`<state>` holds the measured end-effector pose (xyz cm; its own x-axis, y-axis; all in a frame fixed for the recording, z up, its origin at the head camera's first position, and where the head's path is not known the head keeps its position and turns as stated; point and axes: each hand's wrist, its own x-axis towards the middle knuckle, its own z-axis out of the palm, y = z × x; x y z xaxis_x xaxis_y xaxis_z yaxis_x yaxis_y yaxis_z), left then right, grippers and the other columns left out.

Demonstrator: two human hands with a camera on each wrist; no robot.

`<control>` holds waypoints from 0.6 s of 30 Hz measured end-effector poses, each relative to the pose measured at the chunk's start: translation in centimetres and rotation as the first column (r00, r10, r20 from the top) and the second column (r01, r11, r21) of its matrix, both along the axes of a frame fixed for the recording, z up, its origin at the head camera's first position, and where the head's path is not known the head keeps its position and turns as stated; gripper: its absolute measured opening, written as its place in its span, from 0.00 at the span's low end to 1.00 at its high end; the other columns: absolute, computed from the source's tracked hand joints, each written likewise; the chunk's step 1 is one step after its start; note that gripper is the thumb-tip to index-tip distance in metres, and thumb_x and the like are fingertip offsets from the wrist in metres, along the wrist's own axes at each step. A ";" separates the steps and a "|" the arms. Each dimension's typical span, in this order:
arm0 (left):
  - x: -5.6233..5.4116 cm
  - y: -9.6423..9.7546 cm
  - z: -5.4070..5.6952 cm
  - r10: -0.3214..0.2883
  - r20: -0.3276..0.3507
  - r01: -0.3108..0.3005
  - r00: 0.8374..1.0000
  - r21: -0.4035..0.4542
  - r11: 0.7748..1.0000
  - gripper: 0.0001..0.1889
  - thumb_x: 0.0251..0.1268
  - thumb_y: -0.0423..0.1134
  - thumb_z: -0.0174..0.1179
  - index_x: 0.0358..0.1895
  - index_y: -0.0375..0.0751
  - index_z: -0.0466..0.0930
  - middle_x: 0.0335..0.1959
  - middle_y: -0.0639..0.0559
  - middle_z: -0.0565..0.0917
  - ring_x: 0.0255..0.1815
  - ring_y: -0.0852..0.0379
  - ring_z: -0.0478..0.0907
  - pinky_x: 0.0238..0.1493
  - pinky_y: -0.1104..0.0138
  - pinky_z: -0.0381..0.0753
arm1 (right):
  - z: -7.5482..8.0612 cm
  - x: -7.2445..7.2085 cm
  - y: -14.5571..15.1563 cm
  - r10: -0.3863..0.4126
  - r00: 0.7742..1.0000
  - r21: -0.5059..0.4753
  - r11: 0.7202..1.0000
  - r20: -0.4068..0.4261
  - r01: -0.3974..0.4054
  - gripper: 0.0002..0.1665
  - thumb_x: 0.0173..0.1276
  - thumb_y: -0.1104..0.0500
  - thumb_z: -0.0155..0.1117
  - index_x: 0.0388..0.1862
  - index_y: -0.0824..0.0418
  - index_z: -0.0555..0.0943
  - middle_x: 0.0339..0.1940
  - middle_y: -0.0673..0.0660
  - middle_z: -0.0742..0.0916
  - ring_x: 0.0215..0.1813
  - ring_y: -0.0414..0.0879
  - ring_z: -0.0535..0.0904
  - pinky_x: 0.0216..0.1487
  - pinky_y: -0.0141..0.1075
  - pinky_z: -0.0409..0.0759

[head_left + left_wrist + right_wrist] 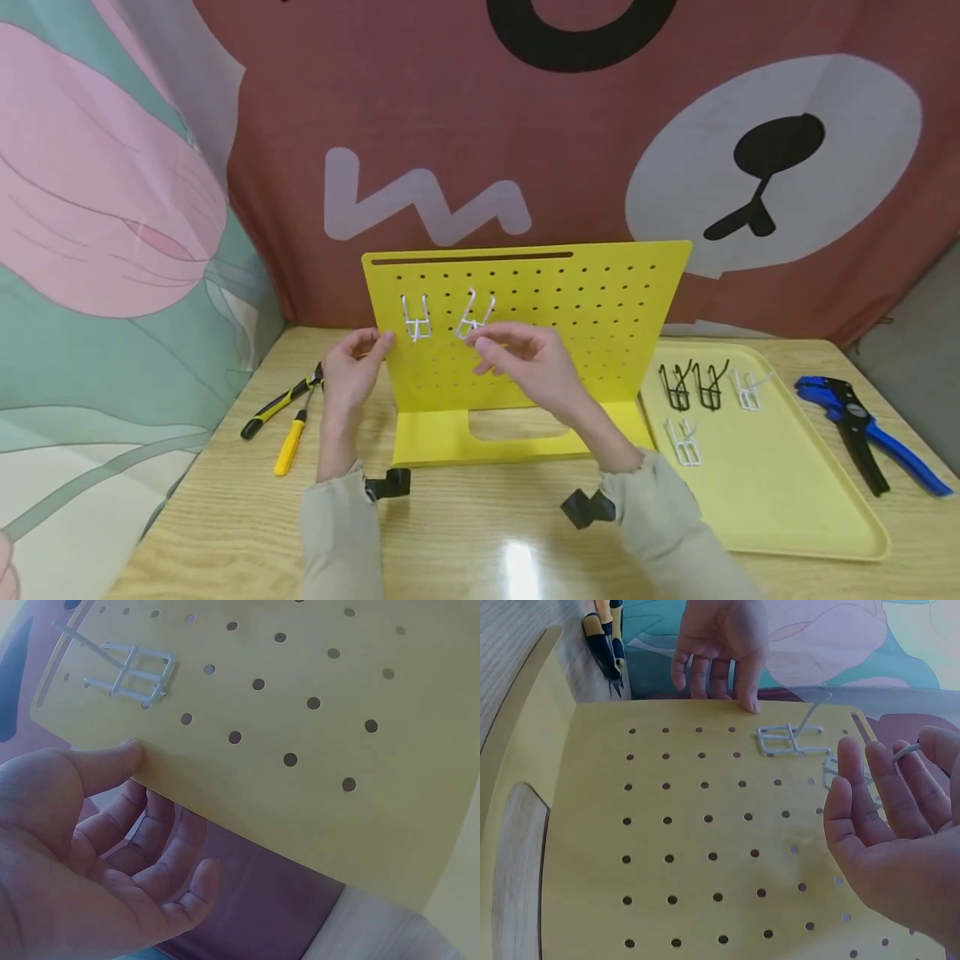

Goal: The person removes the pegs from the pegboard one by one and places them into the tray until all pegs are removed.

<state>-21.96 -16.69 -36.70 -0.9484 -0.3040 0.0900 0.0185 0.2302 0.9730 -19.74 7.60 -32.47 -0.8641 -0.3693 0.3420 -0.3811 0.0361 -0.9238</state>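
Observation:
A yellow pegboard [600,367] stands upright on its base on the table. My left hand [351,368] grips its left edge, thumb on the front face and fingers behind, as the left wrist view shows. One white wire hook [417,322] sits on the board near that hand, at the upper left. Just right of it, my right hand [528,360] pinches a second white wire hook [906,752] between thumb and forefinger, against the board's face. That hook's lower part is partly covered by the fingers, and its prongs are at the holes.
On the right, a pale yellow tray [780,492] holds two black hooks [693,392] and two white hooks [684,446]. Blue-handled pliers [862,425] lie beyond it. Left of the board lie black-and-yellow pliers [277,407] and a yellow-handled screwdriver [290,448]. A patterned cloth [450,125] hangs behind.

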 end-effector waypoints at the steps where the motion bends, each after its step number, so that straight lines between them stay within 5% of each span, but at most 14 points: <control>1: 0.0 0.0 0.0 0.000 0.003 0.000 1.000 -0.003 1.000 0.16 0.66 0.44 0.62 0.46 0.33 0.79 0.41 0.45 0.80 0.43 0.54 0.74 0.44 0.64 0.69 | 0.0 0.0 0.2 -0.004 1.000 0.004 1.000 -0.001 0.004 0.11 0.70 0.62 0.59 0.47 0.67 0.82 0.46 0.65 0.85 0.34 0.49 0.85 0.36 0.38 0.80; 18: 0.2 0.1 0.0 0.017 0.000 -0.017 1.000 -0.038 0.999 0.16 0.66 0.45 0.62 0.46 0.34 0.79 0.40 0.45 0.81 0.41 0.57 0.74 0.43 0.66 0.70 | -2.2 0.3 5.4 -0.062 0.996 0.081 0.995 0.059 0.057 0.15 0.74 0.59 0.55 0.45 0.72 0.80 0.37 0.64 0.86 0.36 0.53 0.84 0.38 0.39 0.81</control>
